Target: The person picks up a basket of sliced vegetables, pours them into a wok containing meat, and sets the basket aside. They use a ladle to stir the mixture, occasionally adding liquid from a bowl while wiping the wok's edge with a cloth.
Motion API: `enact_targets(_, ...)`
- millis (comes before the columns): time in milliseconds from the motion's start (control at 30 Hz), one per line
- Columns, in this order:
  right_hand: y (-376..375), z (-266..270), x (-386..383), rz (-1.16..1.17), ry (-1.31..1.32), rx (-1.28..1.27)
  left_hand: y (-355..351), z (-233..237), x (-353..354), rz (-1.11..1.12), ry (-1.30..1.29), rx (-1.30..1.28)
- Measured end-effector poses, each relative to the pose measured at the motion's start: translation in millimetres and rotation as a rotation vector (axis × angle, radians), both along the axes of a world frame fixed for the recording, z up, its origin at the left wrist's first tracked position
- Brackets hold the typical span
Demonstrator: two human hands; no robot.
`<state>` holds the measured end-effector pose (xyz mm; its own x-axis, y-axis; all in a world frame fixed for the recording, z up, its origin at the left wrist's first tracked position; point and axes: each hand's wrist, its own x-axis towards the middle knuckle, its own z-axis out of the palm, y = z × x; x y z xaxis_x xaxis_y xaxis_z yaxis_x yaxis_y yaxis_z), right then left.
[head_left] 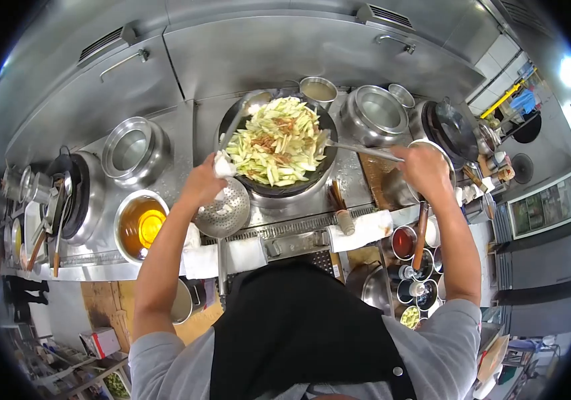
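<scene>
A large black wok (329, 160) stands on the stove, heaped with pale green sliced vegetables (285, 160) and reddish-brown shreds on top. At its upper left edge lies the bowl of a metal ladle (256, 101). Its shaft runs down to my left hand (203, 181), which is closed around it with a white cloth (223, 165) bunched at the fingers. My right hand (425, 172) grips a metal wok spatula (365, 152), whose blade reaches the right side of the food. Below my left hand sits a perforated strainer (224, 210).
An oil bowl (125, 237) stands left, near a steel pot (159, 150). Another steel pot (372, 120) stands right of the wok. White cloths (362, 230) and a bamboo brush (344, 217) lie along the front edge. Seasoning containers (404, 243) sit at lower right, beneath a wooden handle (421, 233).
</scene>
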<state>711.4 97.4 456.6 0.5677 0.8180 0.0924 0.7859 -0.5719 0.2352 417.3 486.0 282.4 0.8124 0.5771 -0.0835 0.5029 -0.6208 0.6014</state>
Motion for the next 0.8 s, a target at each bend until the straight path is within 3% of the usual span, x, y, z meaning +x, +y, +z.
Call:
enact_targets(67,-14.9,-16.5,22.2,-0.039,-0.053,-0.013,23.7,-14.5,25.2,0.047,0.037,0.125)
enact_targets(333,-18.1,-27.3,80.7,-0.004,0.046,-0.099,59.6,-26.2,75.2,0.025,0.195,0.124)
enact_targets(400,-19.8,-37.5,102.5,-0.015,0.087,-0.029,53.5,-10.1,83.6,0.026,0.265,0.102)
enact_targets(467,-12.9,-80.0,135.2,-0.026,0.138,-0.004,47.7,-4.4,91.2,0.025,0.331,0.087)
enact_targets(533,3.7,-133.3,165.8,0.102,0.231,0.069,43.0,-8.0,92.8,0.002,0.205,-0.328)
enact_targets(600,21.4,-179.0,180.7,0.106,0.260,0.088,37.8,-17.6,89.7,0.053,0.140,-0.361)
enact_targets(667,31.3,-228.3,190.9,0.151,0.380,0.219,29.7,-14.6,87.5,0.192,0.208,-0.672)
enact_targets(800,63.6,-256.4,167.7,0.133,0.386,0.260,12.3,-28.0,73.1,0.225,0.092,-0.782)
